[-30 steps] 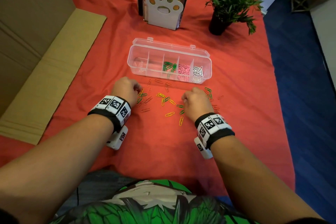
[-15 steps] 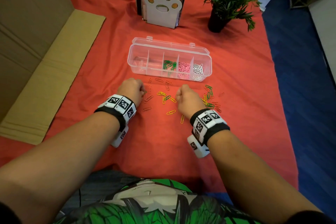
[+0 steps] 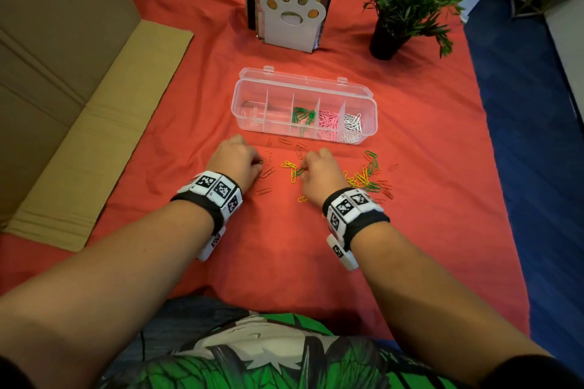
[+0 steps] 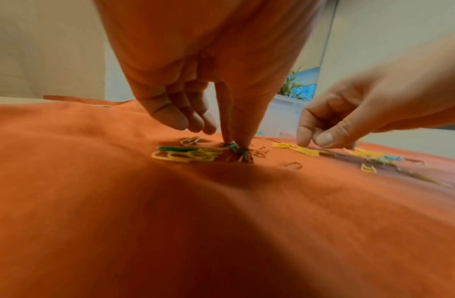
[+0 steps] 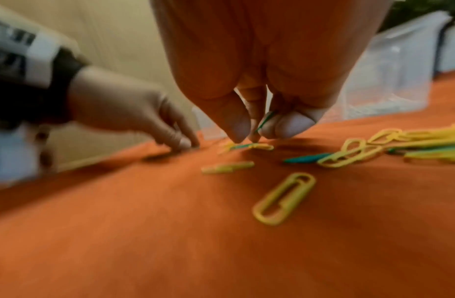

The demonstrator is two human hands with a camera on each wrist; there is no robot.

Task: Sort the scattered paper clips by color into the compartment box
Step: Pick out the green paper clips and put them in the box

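A clear compartment box (image 3: pixel 303 110) stands open on the red cloth, with green, pink and white clips in its three right compartments. Loose yellow, green and red paper clips (image 3: pixel 366 178) lie in front of it. My left hand (image 3: pixel 249 163) is down on the cloth, thumb and forefinger (image 4: pixel 234 144) pinching a green clip (image 4: pixel 230 145) beside a small yellow pile (image 4: pixel 188 156). My right hand (image 3: pixel 305 169) is at the middle clips. It holds a green clip (image 5: pixel 266 120) between its fingers (image 5: pixel 257 133), tips touching a yellow and a green clip (image 5: pixel 244 146) on the cloth.
A paw-shaped bookend with books (image 3: pixel 292 19) and a potted plant (image 3: pixel 398 9) stand behind the box. Flattened cardboard (image 3: pixel 94 104) lies along the left. The cloth's right edge drops to blue floor (image 3: pixel 521 136).
My right hand has moved left from the right-hand cluster of clips to the middle ones. My left hand has stayed in about the same place.
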